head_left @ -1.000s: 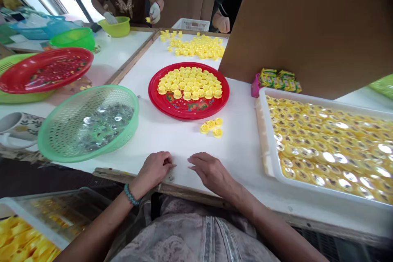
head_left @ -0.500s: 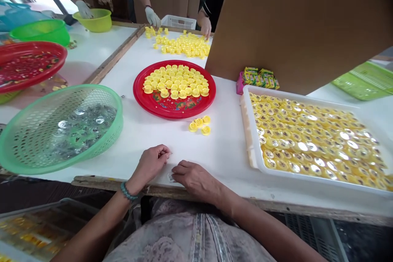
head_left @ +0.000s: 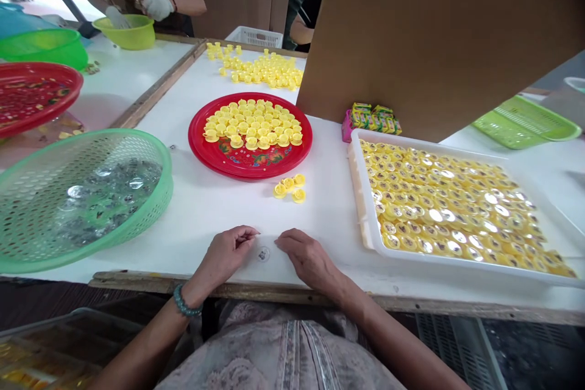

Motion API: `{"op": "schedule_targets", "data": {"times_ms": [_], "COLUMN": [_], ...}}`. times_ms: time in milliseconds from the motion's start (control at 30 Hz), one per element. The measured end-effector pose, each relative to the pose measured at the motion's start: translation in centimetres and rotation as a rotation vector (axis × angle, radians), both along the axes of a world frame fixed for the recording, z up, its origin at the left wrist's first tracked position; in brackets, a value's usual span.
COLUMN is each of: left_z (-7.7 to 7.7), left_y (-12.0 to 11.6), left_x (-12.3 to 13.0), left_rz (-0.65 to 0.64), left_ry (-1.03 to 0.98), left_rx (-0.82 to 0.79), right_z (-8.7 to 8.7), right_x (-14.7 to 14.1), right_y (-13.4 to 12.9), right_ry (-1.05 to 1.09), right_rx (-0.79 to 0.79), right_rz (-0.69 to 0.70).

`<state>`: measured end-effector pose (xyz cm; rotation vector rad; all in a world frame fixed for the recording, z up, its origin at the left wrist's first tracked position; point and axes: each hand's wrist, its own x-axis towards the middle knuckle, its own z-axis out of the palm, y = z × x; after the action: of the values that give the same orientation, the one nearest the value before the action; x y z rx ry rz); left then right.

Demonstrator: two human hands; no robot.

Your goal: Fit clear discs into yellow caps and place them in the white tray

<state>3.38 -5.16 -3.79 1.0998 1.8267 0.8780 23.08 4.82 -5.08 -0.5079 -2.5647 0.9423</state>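
Observation:
A clear round disc (head_left: 263, 254) with a small dark print lies flat on the white table between my hands. To the left of it, my left hand (head_left: 230, 251) is closed in a pinch, its fingertips just above the tabletop; whatever is in them is too small to make out. My right hand (head_left: 309, 258) rests on the other side of the disc, fingers pressed together and bent inward, thumb mostly hidden. Several small yellow cup-shaped pieces (head_left: 289, 186) sit just beyond my hands. Behind them stands a red tray (head_left: 256, 169) bearing rows of the same yellow pieces.
A green mesh basket (head_left: 150, 204) of clear discs is at left. At right stands a white tray (head_left: 365, 237) filled with yellow pieces topped by shiny discs. A brown cardboard panel (head_left: 411, 42) rises behind it. Across the table, a gloved co-worker's hand (head_left: 158, 7) is above a yellow-green bowl (head_left: 137, 36).
My right hand has drawn back rightward, uncovering the clear disc. My left hand stays pinched, slightly lower. The view has shifted a little; a co-worker's gloved hand has left the far yellow pieces.

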Motion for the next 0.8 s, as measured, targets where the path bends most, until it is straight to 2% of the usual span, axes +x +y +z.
{"op": "schedule_targets", "data": {"times_ms": [67,133,200,300,367,433,467,567,633,667,733,800], "left_z": [-0.1,-0.2,-0.5,-0.9,-1.0,-1.0,-0.9,-0.3,0.2,0.5,0.9,1.3], "left_y": [-0.6,-0.9,-0.9,-0.3,0.1,0.5,0.7,1.5,2.2,2.5,3.2,3.8], "left_x": [-0.3,-0.4,-0.4,-0.3,-0.3,-0.2,0.0,0.9,1.9,2.4,3.4,4.0], "left_rz": [0.020,0.021,0.020,0.051,0.071,0.070,0.063,0.032,0.022,0.023,0.039,0.048], "left_ry": [0.040,0.061,0.058,0.008,-0.043,-0.098,-0.128,-0.230,-0.280,-0.295,-0.292,-0.226], "left_rx": [-0.016,-0.022,-0.016,-0.023,-0.035,-0.041,-0.038,0.015,0.075,0.099,0.126,0.135], "right_z": [0.3,0.9,1.6,2.0,1.7,0.9,0.5,-0.3,-0.3,-0.1,0.5,1.2], "right_x": [1.0,1.4,0.7,-1.4,-2.6,-3.3,-3.4,-3.0,-2.5,-2.2,-1.6,-1.2], "right_y": [0.2,0.2,-0.2,-1.0,-1.3,-1.2,-1.1,-0.6,-0.3,-0.1,0.3,0.6], "right_ry": [0.027,0.029,0.001,-0.085,-0.136,-0.127,-0.096,0.045,0.107,0.123,0.129,0.098], "right_rx": [-0.057,-0.032,0.061,0.215,0.265,0.227,0.159,-0.188,-0.381,-0.419,-0.386,-0.309], "right_rz": [-0.090,-0.105,0.002,0.266,0.340,0.285,0.219,-0.048,-0.203,-0.258,-0.316,-0.287]}}
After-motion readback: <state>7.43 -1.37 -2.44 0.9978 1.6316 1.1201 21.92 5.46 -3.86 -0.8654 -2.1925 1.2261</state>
